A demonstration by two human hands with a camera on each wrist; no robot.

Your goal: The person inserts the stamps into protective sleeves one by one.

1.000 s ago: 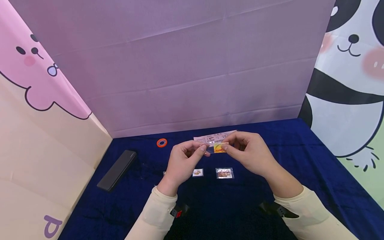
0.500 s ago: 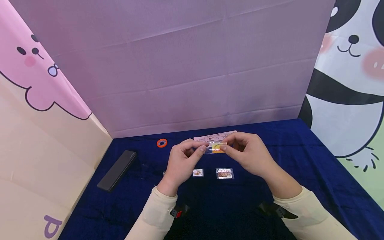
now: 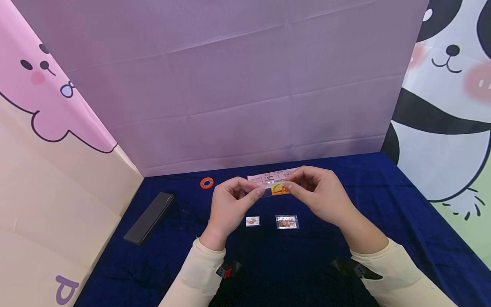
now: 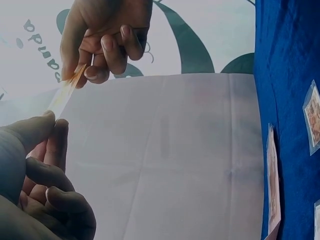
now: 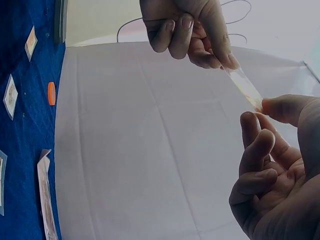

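Note:
A clear plastic sleeve [image 3: 267, 191] with a small yellow-orange picture card [image 3: 278, 189] at its right end is stretched between my hands above the table. My left hand [image 3: 230, 209] pinches the transparent left end between thumb and forefinger. The card end is pinched by my right hand [image 3: 326, 196], whose thumb covers part of the picture. In the left wrist view the sleeve [image 4: 64, 96] appears nearly edge-on, slanting from one hand to the other. The right wrist view also shows the sleeve [image 5: 245, 87], glossy and thin, held at both ends.
Two small sleeved pictures, a left one [image 3: 252, 221] and a right one [image 3: 287, 221], lie on the blue cloth [image 3: 284, 268]. Behind the hands is a pink printed slip [image 3: 268, 176]. An orange ring [image 3: 206, 183] and a long black case [image 3: 149, 218] lie to the left.
My left hand has shifted slightly left, and the sleeve's angle has changed a little. A sleeved picture's edge that showed beside my left wrist is now hidden in the head view.

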